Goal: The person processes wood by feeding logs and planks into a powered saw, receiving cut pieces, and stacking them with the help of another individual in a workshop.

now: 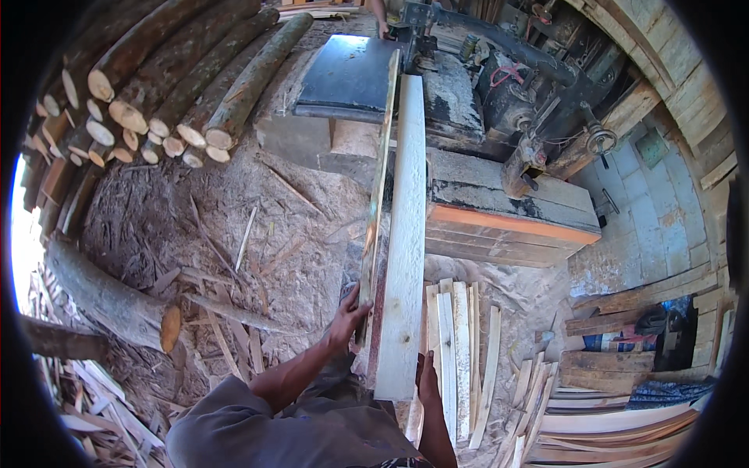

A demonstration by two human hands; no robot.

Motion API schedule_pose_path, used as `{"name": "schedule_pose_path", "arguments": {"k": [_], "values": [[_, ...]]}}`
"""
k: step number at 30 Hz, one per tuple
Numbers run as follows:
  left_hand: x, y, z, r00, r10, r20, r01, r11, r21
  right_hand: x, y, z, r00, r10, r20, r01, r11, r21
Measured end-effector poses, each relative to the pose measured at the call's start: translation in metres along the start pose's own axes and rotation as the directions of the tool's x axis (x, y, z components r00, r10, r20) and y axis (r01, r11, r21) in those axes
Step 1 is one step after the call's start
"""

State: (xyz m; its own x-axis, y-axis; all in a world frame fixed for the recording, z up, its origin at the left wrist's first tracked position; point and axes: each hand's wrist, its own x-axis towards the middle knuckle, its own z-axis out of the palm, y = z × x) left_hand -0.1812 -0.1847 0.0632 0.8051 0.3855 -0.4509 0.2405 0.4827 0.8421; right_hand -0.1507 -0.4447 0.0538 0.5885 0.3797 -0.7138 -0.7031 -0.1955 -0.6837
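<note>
My left hand [346, 316] grips a thin bark-edged slab [377, 195] that stands on edge along the left side of a pale sawn plank [406, 234]. My right hand [427, 380] presses against the near end of that plank. Both pieces run away from me onto the dark saw table [343, 74]. Another person's hand [382, 27] shows at the table's far end.
A stack of round logs [156, 86] lies at the upper left, and a thick log [109, 300] lies on the sawdust floor at left. Cut boards [460, 351] lie by my right side. More planks [616, 421] are piled at lower right. The saw's machinery [538, 86] stands behind.
</note>
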Motion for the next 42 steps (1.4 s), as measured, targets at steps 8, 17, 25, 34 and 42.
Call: {"name": "schedule_pose_path", "arguments": {"k": [8, 17, 25, 34, 42], "values": [[0.323, 0.126, 0.008, 0.959, 0.279, 0.042, -0.269, 0.949, -0.163, 0.024, 0.092, -0.033, 0.742, -0.188, -0.643, -0.272, 0.793, -0.545], [0.163, -0.03, 0.205, 0.855, -0.427, 0.294, 0.297, 0.868, 0.398, -0.182, 0.198, -0.237, 0.314, -0.183, -0.932, -0.597, 0.725, -0.344], [0.07, -0.126, 0.002, 0.705, -0.573, 0.417, -0.043, 0.553, 0.832, -0.08, 0.255, -0.309, 0.2, 0.264, -0.944, 0.28, 0.908, 0.313], [0.171, 0.025, -0.246, 0.849, -0.251, -0.464, 0.485, 0.719, 0.498, 0.232, 0.033, -0.024, 0.922, -0.121, -0.369, -0.152, 0.761, -0.63], [0.305, 0.122, -0.142, 0.934, -0.314, -0.172, 0.35, 0.9, 0.259, 0.484, -0.223, 0.069, 0.921, -0.385, 0.063, 0.352, 0.749, -0.562]]}}
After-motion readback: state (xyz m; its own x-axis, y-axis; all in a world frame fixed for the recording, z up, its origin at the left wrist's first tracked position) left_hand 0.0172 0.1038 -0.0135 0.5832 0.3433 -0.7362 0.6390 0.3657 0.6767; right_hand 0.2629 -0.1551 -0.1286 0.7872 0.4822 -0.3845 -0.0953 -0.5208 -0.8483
